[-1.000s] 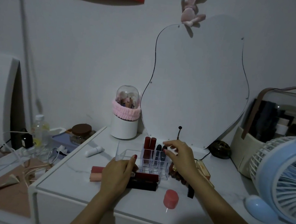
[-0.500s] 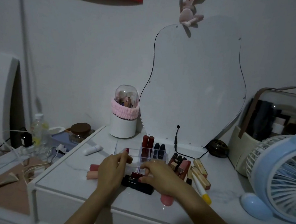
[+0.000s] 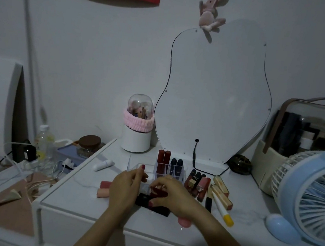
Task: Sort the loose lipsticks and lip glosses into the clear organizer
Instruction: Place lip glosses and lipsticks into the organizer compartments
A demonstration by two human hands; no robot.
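On the white marble-look tabletop [image 3: 82, 200] the clear acrylic organizer [image 3: 173, 168] stands in front of the curvy frameless mirror [image 3: 214, 92]. It is divided into cells, and four tubes stand upright in the back ones: two dark-red, two navy-capped. The front cells look unfilled, though the hands hide most of them.

The step in hand, as I judge it, is picking the next tube off the front pile. The right hand [image 3: 172, 196] has fingers and thumb curled around a dark-red lipstick tube [image 3: 159, 192] lying just in front of the organizer, atop the flat black lipstick case [image 3: 151, 204]. The left hand [image 3: 126, 187] has its fingertips at the organizer's near-left corner, seemingly steadying it. Whether it pinches the wall or only touches it, I cannot tell.

The next move would call for lifting that tube, turning it upright and lowering it squarely into a free cell without knocking the standing four.

Loose stock remaining: right of the organizer, a heap of dark and gold lip tubes [image 3: 201, 185], roughly eight, too overlapped to count surely, plus one white-and-yellow pen-shaped tube [image 3: 221, 210]. On the left lie two pink tubes [image 3: 104, 188], and farther back one small white tube [image 3: 103, 165].
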